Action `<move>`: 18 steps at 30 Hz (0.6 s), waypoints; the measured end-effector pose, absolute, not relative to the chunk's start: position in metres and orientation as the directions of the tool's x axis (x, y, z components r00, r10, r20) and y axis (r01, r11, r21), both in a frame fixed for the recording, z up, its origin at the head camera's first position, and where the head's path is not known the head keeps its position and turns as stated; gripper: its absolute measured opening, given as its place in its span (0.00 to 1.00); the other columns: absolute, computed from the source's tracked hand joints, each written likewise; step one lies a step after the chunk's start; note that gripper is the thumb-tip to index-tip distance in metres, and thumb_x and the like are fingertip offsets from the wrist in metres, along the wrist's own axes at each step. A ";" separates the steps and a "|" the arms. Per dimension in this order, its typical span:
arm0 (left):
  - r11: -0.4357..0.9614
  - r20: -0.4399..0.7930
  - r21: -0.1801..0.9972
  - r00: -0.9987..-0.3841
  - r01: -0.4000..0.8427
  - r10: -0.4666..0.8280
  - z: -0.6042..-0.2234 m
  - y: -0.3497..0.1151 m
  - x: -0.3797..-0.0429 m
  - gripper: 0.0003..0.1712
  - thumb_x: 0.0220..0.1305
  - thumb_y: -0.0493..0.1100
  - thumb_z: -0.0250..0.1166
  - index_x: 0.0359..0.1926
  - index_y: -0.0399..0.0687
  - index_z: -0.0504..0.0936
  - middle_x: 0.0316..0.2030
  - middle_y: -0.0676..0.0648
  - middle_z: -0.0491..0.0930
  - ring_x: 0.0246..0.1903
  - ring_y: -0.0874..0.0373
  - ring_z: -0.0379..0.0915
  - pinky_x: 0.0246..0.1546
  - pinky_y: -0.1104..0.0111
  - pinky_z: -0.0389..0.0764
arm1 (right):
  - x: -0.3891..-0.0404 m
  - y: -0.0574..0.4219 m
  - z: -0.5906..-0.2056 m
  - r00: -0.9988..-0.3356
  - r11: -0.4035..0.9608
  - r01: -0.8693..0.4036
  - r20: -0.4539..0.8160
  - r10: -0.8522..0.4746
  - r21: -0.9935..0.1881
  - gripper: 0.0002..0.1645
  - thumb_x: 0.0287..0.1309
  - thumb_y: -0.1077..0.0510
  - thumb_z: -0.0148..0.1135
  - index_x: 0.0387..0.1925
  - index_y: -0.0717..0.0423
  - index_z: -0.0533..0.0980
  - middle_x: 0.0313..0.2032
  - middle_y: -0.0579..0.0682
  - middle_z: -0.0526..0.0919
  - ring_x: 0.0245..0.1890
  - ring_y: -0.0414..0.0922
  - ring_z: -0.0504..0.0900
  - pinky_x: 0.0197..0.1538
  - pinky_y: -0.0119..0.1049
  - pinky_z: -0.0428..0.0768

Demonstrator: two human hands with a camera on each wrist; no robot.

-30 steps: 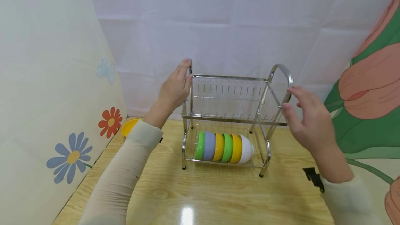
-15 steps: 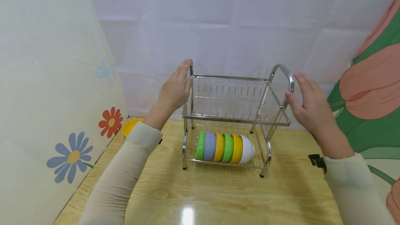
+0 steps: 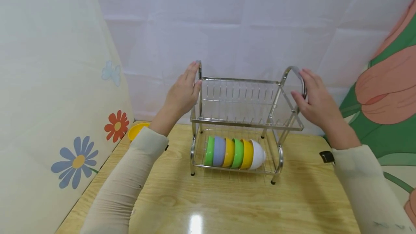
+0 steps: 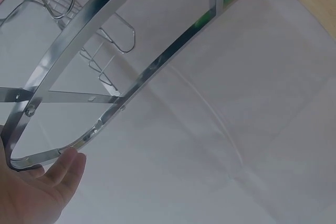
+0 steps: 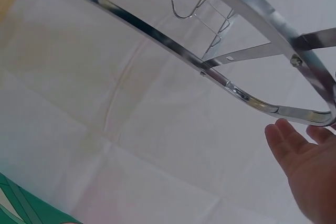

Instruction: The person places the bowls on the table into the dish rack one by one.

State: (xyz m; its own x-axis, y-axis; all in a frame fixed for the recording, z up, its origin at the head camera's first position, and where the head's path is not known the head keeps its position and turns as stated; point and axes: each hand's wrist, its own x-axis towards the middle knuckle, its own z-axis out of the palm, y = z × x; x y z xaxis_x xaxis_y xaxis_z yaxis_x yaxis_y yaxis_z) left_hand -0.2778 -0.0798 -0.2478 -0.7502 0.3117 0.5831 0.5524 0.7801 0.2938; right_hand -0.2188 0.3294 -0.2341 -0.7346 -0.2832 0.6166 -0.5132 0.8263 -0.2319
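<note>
A two-tier chrome dish rack stands on the wooden table. Across its lower tier lies a row of nested bowls in green, blue-grey, yellow and white, tipped on their sides. My left hand rests against the rack's upper left end, fingers extended; in the left wrist view its fingertips are right at the curved top bar. At the opposite end, my right hand lies along the right top bar with straight fingers and thumb spread. The right wrist view has its fingertips just beneath the bend of that bar.
A yellow bowl sits at the table's back left, partly behind my left sleeve. Behind the rack hangs a white cloth. Flower-printed panels border the left and right sides of the table.
My right hand has moved up and inward along the rack's right end to the top bar. The left hand has stayed in place, and the bowls lie as before.
</note>
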 end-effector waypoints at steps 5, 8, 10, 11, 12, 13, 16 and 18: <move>0.778 0.578 0.298 -0.753 0.552 0.313 -0.248 -0.080 -0.277 0.35 0.81 0.52 0.43 0.81 0.49 0.45 0.80 0.47 0.47 0.69 0.39 0.63 0.64 0.48 0.73 | -0.226 0.328 -0.235 -0.742 0.828 -0.510 0.606 -0.287 -0.232 0.40 0.74 0.55 0.54 0.78 0.61 0.51 0.77 0.65 0.52 0.72 0.67 0.58 0.70 0.68 0.59; 0.779 0.570 0.305 -0.760 0.547 0.311 -0.248 -0.081 -0.276 0.36 0.81 0.52 0.43 0.82 0.50 0.44 0.81 0.48 0.45 0.69 0.38 0.63 0.63 0.47 0.74 | -0.230 0.326 -0.236 -0.738 0.828 -0.512 0.612 -0.286 -0.231 0.39 0.73 0.57 0.55 0.78 0.61 0.53 0.77 0.64 0.53 0.68 0.68 0.62 0.68 0.68 0.62; 0.780 0.563 0.309 -0.766 0.544 0.311 -0.248 -0.082 -0.275 0.36 0.81 0.53 0.43 0.82 0.52 0.43 0.81 0.50 0.43 0.69 0.38 0.63 0.63 0.46 0.75 | -0.232 0.326 -0.238 -0.730 0.829 -0.512 0.622 -0.283 -0.224 0.38 0.72 0.58 0.55 0.77 0.61 0.54 0.77 0.64 0.53 0.69 0.68 0.62 0.68 0.68 0.62; 0.781 0.559 0.309 -0.768 0.542 0.313 -0.249 -0.083 -0.275 0.36 0.81 0.54 0.42 0.82 0.53 0.42 0.81 0.51 0.41 0.69 0.37 0.63 0.61 0.45 0.75 | -0.233 0.325 -0.238 -0.728 0.831 -0.510 0.626 -0.280 -0.222 0.38 0.72 0.58 0.55 0.77 0.61 0.55 0.77 0.63 0.54 0.70 0.67 0.61 0.69 0.67 0.62; 0.781 0.557 0.311 -0.770 0.542 0.312 -0.249 -0.085 -0.274 0.37 0.81 0.54 0.43 0.82 0.55 0.41 0.81 0.53 0.40 0.69 0.37 0.63 0.60 0.45 0.76 | -0.234 0.324 -0.239 -0.723 0.832 -0.511 0.632 -0.280 -0.215 0.37 0.72 0.59 0.56 0.77 0.61 0.56 0.76 0.63 0.55 0.71 0.67 0.60 0.70 0.67 0.61; 0.780 0.553 0.312 -0.771 0.542 0.315 -0.250 -0.086 -0.274 0.37 0.81 0.55 0.43 0.82 0.56 0.41 0.81 0.55 0.38 0.69 0.37 0.62 0.59 0.44 0.77 | -0.234 0.323 -0.240 -0.717 0.834 -0.510 0.638 -0.279 -0.209 0.37 0.71 0.59 0.56 0.76 0.62 0.57 0.76 0.63 0.55 0.71 0.67 0.61 0.70 0.66 0.61; 0.777 0.547 0.305 -0.769 0.550 0.330 -0.251 -0.092 -0.272 0.38 0.80 0.56 0.44 0.82 0.59 0.40 0.81 0.57 0.37 0.70 0.37 0.61 0.58 0.42 0.77 | -0.236 0.320 -0.243 -0.697 0.839 -0.510 0.663 -0.273 -0.190 0.35 0.70 0.62 0.56 0.74 0.63 0.59 0.75 0.63 0.58 0.65 0.67 0.68 0.62 0.65 0.71; 0.773 0.544 0.295 -0.764 0.562 0.348 -0.251 -0.096 -0.269 0.38 0.80 0.56 0.45 0.82 0.59 0.41 0.81 0.56 0.39 0.72 0.38 0.59 0.61 0.41 0.74 | -0.236 0.318 -0.245 -0.682 0.840 -0.511 0.680 -0.267 -0.182 0.34 0.70 0.63 0.55 0.73 0.64 0.60 0.75 0.62 0.59 0.59 0.66 0.73 0.56 0.63 0.75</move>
